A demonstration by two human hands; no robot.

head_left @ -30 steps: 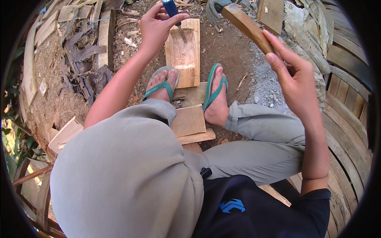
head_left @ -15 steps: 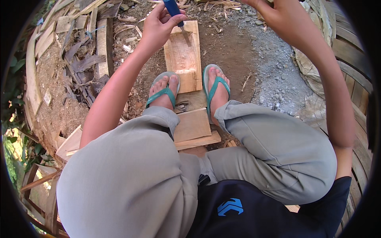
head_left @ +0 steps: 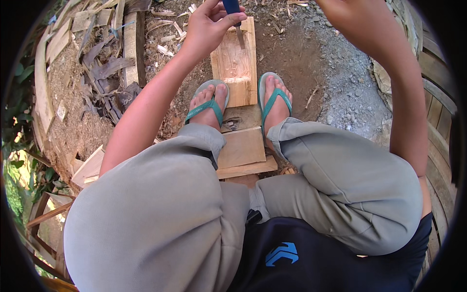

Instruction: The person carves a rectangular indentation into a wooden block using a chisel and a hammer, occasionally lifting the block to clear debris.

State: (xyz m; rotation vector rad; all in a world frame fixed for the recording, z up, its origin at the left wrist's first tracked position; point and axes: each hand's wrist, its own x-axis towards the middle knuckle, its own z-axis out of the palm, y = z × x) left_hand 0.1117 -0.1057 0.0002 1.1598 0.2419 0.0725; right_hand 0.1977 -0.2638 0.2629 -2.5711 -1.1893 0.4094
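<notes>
A chisel [head_left: 240, 37] with a blue handle is gripped near the top edge by my left hand [head_left: 206, 28], its fingers closed round the handle. The chisel's metal blade points down into a shallow recess in a pale wooden block [head_left: 244, 94]. Whether the blade's tip touches the wood, I cannot tell. The block lies between and just beyond my two sandalled feet. My right hand [head_left: 346, 15] is raised at the upper right, above the gravelly ground. The frame cuts off its fingers, so anything it holds is hidden.
Under the block and nearer to me lie flat boards [head_left: 241, 148]. Scrap wood and bark [head_left: 104, 73] are heaped at the left, with wood chips [head_left: 165, 50] around. Grey gravel [head_left: 348, 87] spreads to the right, beside curved wooden slats [head_left: 433, 92]. Green sandals [head_left: 275, 100] flank the block.
The view has shifted slightly, so the block and feet appear farther right and higher. The chisel stays in the recess. My right forearm has changed its angle a little, its hand still raised.
</notes>
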